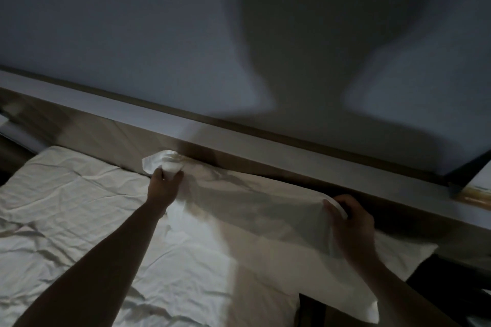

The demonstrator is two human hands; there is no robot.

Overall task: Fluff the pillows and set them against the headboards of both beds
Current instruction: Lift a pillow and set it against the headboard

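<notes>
Your left hand [165, 185] is clenched tight around one far corner of the pillow [255, 210], the fingers curled under so that a bunch of white cloth spills out above the knuckles, right by the headboard [127, 138]. That bunched corner rises just past your fingertips and touches, or nearly touches, the headboard's face; the dim light does not let you tell which. Your right hand [350, 220] grips the other far corner, thumb on top of the cloth and the fingers wrapped round its edge, closed on the fabric rather than spread flat. A small fold of white shows between your thumb and the fingers. The pillow stretches between your two hands, its long far edge running along the foot of the headboard, and the rest of it slopes back toward your wrists and lies on the bed [66, 194]. Its near right corner hangs past the mattress edge, below your right forearm. To the left of your left fingers the rumpled sheet lies bare. Beyond both sets of fingertips the headboard's top ledge runs across, and the wall [132, 21] above it carries your shadow. The scene is dark and somewhat blurred, so single fingers on the right hand are hard to count.
</notes>
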